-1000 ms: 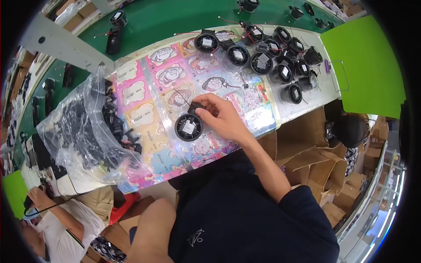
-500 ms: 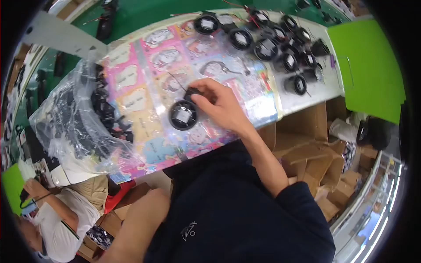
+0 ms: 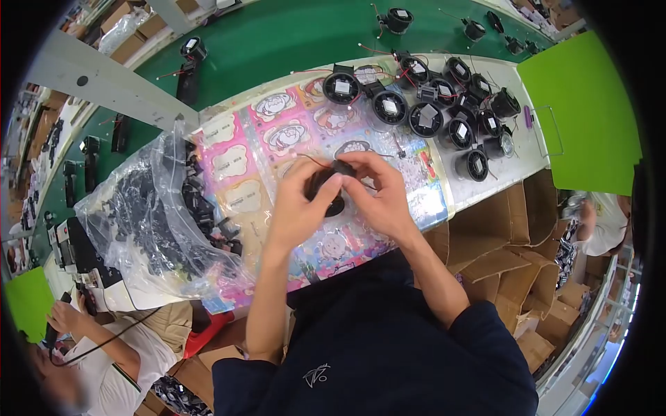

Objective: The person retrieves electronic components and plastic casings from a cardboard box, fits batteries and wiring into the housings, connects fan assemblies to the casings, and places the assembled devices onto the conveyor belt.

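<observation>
Both my hands meet over the colourful printed mat at the middle of the table. Between them is a round black housing (image 3: 336, 206) with a thin red wire showing at its upper left. My left hand (image 3: 295, 201) grips it from the left, thumb laid over the top. My right hand (image 3: 380, 197) pinches a small black piece (image 3: 341, 168) at the housing's upper edge, its thumb beside the left one. The fingers hide most of the housing. Nearby on the mat (image 3: 243, 201) are printed cartoon pictures under clear film.
A clear plastic bag (image 3: 149, 215) of small black parts lies at the left. Several similar black housings (image 3: 425, 119) with white labels cluster at the back right. Behind runs a green belt (image 3: 277, 45). Cardboard boxes (image 3: 485, 222) stand at the right. A co-worker (image 3: 118, 347) holds a corded tool at lower left.
My left hand has come in and taken hold of the housing, which only my right hand held before. The housing has moved to the right. The view has shifted, showing more of the belt.
</observation>
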{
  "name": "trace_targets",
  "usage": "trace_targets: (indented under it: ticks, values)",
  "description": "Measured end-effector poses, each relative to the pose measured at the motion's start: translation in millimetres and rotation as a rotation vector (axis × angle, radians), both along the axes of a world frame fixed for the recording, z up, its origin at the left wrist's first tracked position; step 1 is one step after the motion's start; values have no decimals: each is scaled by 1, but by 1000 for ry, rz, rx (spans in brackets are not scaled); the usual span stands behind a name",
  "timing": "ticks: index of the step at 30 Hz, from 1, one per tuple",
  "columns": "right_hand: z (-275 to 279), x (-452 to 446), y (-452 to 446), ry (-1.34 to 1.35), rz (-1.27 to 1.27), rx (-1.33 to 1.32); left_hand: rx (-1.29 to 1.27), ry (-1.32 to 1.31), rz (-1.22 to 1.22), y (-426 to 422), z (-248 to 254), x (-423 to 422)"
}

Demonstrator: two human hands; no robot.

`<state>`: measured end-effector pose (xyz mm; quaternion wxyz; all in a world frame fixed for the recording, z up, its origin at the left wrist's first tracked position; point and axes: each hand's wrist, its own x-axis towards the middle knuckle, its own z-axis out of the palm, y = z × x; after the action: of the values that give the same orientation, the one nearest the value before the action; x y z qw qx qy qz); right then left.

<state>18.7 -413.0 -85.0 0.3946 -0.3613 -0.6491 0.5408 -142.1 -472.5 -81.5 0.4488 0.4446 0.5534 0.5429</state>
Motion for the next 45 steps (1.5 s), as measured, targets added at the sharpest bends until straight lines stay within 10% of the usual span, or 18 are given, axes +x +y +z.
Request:
trace_targets:
  ticks: [20,32,39,45]
  values:
    - [0,14,8,257,70,-430,212,-294,189,10,-38,27]
    - [24,24,33,-491,-194,492,317,572,299,22,-34,7]
    - [84,-11,178,-700,-279,1044,286,477,322,24,-38,5]
    - [15,-16,350,-1144,-174,1007,194,182,434,23,-55,7]
